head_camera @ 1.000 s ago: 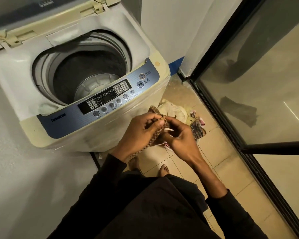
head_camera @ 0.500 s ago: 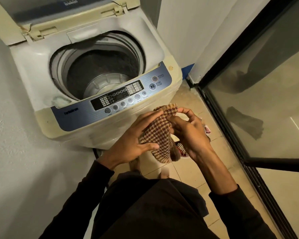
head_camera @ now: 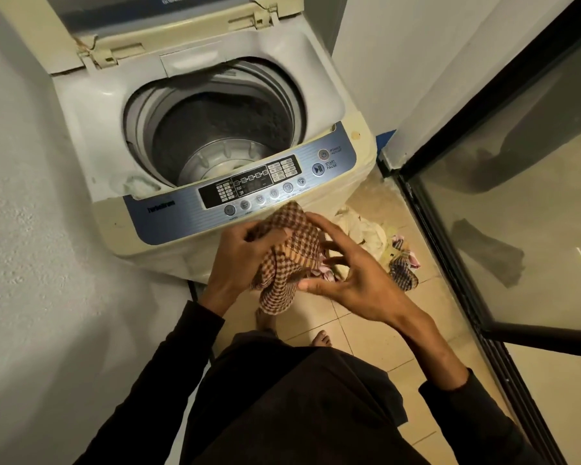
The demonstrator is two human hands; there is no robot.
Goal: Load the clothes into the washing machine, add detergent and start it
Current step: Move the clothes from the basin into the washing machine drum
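Left hand (head_camera: 239, 260) bunches the checkered cloth (head_camera: 287, 260) just below the washer (head_camera: 91, 105) panel; right hand (head_camera: 353, 283) hovers beside it, fingers spread. Looks light and floppy, so I'd grab a gathered fistful mid-fabric.

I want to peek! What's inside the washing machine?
Inside the washing machine only the bare metal drum shows, no clothes. Its near bottom is hidden behind the control panel.

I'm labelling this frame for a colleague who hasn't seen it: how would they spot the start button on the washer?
Find the open top-loading washing machine, then the blue control panel along its front edge. At the panel's right end sit two round buttons; the start/pause button is the lower, blue one with a play-pause symbol, below the grey power button.
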